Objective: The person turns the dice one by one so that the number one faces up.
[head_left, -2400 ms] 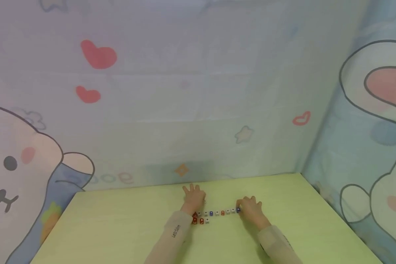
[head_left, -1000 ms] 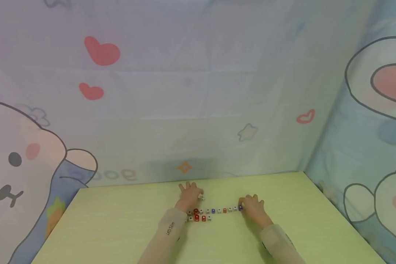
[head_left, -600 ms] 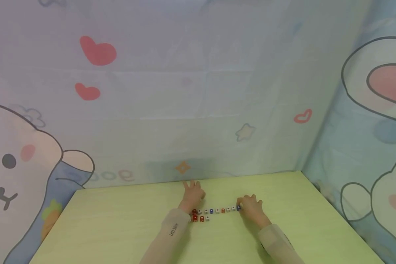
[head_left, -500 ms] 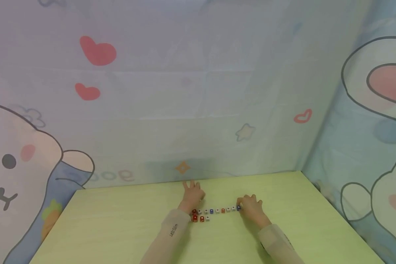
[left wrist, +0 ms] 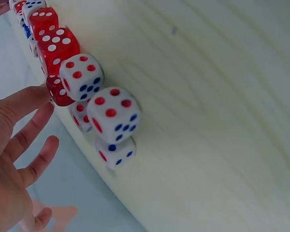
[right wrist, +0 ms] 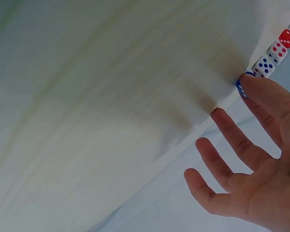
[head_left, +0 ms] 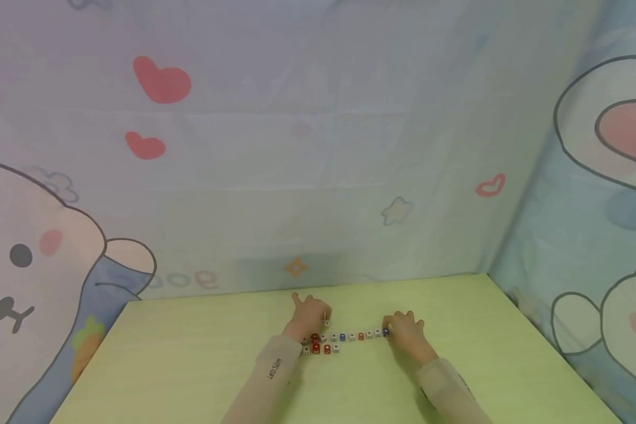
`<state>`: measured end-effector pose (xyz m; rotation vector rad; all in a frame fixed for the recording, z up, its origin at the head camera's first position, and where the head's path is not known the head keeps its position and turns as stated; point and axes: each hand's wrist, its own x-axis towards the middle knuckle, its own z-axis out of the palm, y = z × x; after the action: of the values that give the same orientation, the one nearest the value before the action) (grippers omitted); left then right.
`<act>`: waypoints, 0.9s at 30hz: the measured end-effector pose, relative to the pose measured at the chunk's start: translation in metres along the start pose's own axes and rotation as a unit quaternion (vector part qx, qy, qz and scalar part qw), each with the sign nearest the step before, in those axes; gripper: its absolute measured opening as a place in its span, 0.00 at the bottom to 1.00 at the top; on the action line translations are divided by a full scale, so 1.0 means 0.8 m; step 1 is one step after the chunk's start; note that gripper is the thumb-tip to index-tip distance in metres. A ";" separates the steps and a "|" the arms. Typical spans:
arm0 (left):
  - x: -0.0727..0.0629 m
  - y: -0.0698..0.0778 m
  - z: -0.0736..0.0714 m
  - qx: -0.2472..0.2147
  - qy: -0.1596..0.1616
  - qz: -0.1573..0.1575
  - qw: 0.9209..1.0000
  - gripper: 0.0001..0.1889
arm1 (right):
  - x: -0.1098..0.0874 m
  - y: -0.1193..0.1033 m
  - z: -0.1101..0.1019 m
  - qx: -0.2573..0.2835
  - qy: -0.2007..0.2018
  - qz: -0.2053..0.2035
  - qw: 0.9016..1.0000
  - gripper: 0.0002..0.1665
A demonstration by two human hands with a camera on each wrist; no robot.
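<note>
My left hand (head_left: 307,315) is at the left end of a row of small dice. Its fingertips meet at a white die (head_left: 326,323), mostly hidden behind other dice in the left wrist view, where the thumb (left wrist: 29,98) lies beside a dark red die (left wrist: 60,91). Nearer that camera are a bright red die (left wrist: 58,48) and several white dice (left wrist: 113,115). At the row's right end my right hand (head_left: 407,333) pinches a blue die (right wrist: 242,90) between thumb and index finger, its other fingers spread. White, red and blue dice fill the row between.
A shorter line of dice, with a red die (head_left: 327,349) and a white die (head_left: 336,348), lies in front of the long row. All rest on a pale yellow-green table (head_left: 191,365). A cartoon-printed cloth (head_left: 275,147) hangs behind and at the right.
My left hand has shifted slightly left with some fingers lowered, and a white die now shows at its fingertips. My right hand stays at the blue die. The head view moved a little.
</note>
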<state>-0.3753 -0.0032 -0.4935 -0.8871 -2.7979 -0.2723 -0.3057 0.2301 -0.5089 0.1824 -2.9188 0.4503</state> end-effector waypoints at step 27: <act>-0.005 0.005 0.001 0.075 -0.001 0.044 0.996 0.08 | 0.002 0.000 0.000 -0.008 -0.007 0.001 1.000 0.07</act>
<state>-0.3698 -0.0020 -0.4949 -0.9714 -2.7289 -0.0477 -0.3073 0.2303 -0.5083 0.1819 -2.9359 0.4260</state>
